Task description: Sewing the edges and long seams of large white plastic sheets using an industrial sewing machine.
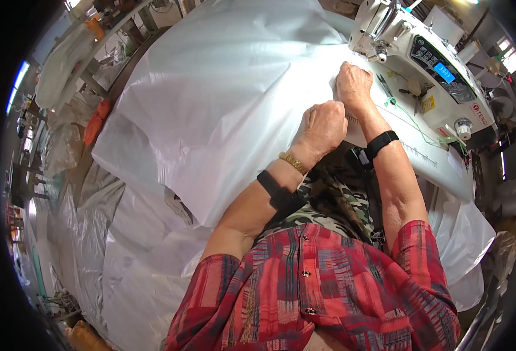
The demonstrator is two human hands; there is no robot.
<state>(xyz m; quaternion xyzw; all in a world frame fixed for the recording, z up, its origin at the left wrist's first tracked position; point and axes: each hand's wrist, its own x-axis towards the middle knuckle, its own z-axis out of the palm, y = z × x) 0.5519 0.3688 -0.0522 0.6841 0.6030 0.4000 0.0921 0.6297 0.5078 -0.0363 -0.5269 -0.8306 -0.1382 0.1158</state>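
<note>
A large sheet of white woven plastic (211, 99) spreads over the sewing table and hangs down toward my lap on the left. My left hand (325, 128) is closed in a fist on the sheet's right edge, near the table's front. Just beyond it and to the right, my right hand (354, 85) is also closed, pinching the same edge. The fingertips of both hands are mostly hidden. Close past my right hand stands the head of a white sewing machine (407, 44) with a lit blue display; its needle area is hard to make out in the glare.
Dark thread snips (385, 86) and loose green thread (413, 121) lie on the white tabletop (445, 175) right of my hands. More white sheeting (147, 251) is heaped at the lower left. An orange-red bundle (96, 121) sits farther left, beside racks.
</note>
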